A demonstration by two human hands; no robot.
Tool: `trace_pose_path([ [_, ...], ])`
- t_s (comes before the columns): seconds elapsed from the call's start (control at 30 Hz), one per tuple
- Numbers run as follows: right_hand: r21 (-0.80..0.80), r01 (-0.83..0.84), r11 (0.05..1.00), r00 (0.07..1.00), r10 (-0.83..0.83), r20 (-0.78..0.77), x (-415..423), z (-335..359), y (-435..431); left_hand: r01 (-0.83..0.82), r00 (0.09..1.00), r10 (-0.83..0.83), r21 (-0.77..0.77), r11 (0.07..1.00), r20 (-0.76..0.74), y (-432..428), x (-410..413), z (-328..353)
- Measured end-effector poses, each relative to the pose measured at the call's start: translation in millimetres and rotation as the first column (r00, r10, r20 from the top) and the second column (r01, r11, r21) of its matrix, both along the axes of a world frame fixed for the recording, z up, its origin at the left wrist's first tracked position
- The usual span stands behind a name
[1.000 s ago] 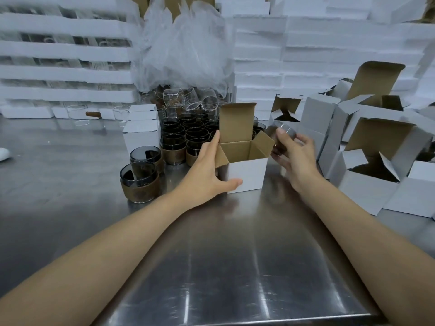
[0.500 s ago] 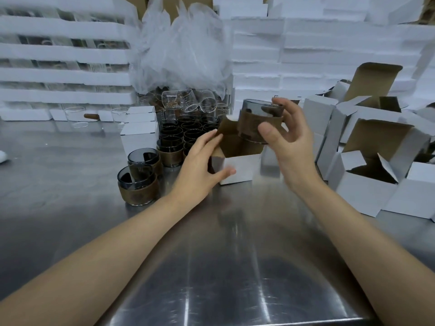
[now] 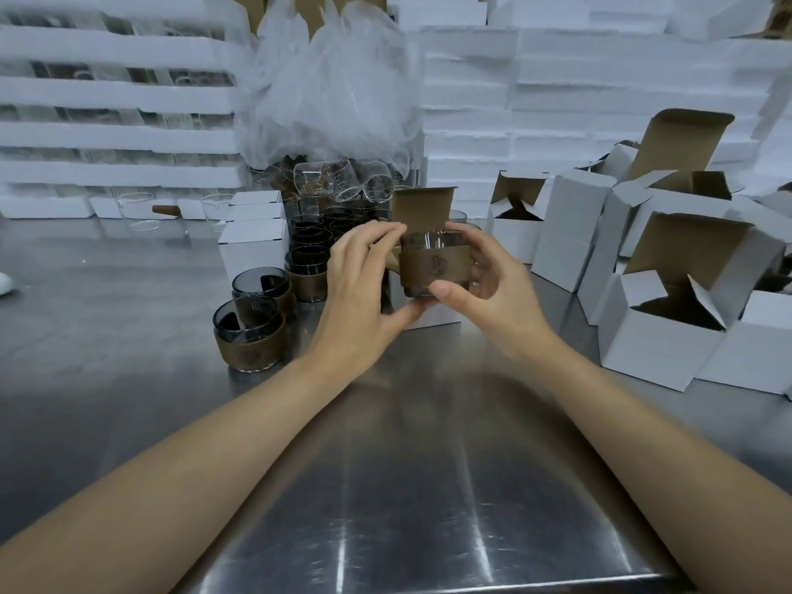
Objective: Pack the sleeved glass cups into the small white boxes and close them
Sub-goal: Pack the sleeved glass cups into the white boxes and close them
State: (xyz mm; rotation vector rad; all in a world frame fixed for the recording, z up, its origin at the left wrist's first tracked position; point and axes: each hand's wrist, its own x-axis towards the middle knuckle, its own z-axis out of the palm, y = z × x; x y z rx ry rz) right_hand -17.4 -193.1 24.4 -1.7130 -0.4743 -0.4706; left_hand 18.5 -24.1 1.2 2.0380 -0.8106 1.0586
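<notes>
A dark glass cup with a brown sleeve point(image 3: 430, 267) stands upright just above the open small white box point(image 3: 441, 317), whose brown lid flap point(image 3: 422, 207) sticks up behind it. My right hand point(image 3: 493, 293) grips the cup, thumb on its lower front and fingers behind. My left hand point(image 3: 364, 285) holds the box's left side, thumb under the cup's base, fingertips at the cup's rim. Most of the box is hidden by the cup and both hands.
More sleeved cups point(image 3: 250, 336) stand at the left and in a cluster point(image 3: 308, 259) behind. Closed white boxes point(image 3: 253, 246) sit beside them. Several open empty boxes point(image 3: 668, 310) crowd the right. Foam trays point(image 3: 115, 135) and a plastic bag point(image 3: 330, 87) line the back of the steel table point(image 3: 385, 486).
My right hand has brought the cup from beside the box up, turned it upright and lowered it over the box opening. My left hand's fingers have risen to the cup's rim.
</notes>
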Motion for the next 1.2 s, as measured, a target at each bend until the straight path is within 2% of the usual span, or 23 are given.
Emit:
trace_pose_path([
  [0.17,0.02,-0.042,0.999,0.998,0.043,-0.042,2,-4,1,-0.009,1.0,0.009,0.0,1.0,-0.004,4,2,-1],
  [0.3,-0.002,-0.017,1.0,1.0,0.017,0.014,4,-5,4,0.058,0.994,-0.065,-0.09,0.994,-0.082,3,1,0],
  [0.47,-0.13,0.061,0.99,0.975,-0.031,0.22,3,-1,6,0.091,0.982,-0.11,-0.126,0.988,-0.152,0,1,-4],
  [0.57,-0.277,0.128,0.952,0.921,-0.011,0.389,3,1,5,0.127,0.974,-0.154,-0.161,0.979,-0.165,0,4,-6],
  [0.67,-0.327,0.211,0.921,0.875,-0.028,0.483,2,1,9,0.144,0.956,-0.181,-0.167,0.975,-0.231,1,9,-7],
  [0.87,-0.348,0.221,0.911,0.882,-0.035,0.47,3,1,7,0.144,0.96,-0.176,-0.153,0.978,-0.22,-1,10,-7],
  [0.97,-0.355,0.203,0.912,0.908,-0.041,0.416,7,3,-1,0.165,0.956,-0.188,-0.115,0.98,-0.224,1,7,-5],
  [1.07,-0.372,0.246,0.895,0.918,-0.091,0.387,13,3,-11,0.231,0.918,-0.278,-0.186,0.955,-0.283,1,-2,-2],
  [1.2,-0.396,0.293,0.87,0.905,-0.118,0.409,15,1,-15,0.236,0.908,-0.301,-0.235,0.943,-0.293,-1,-6,-2],
])
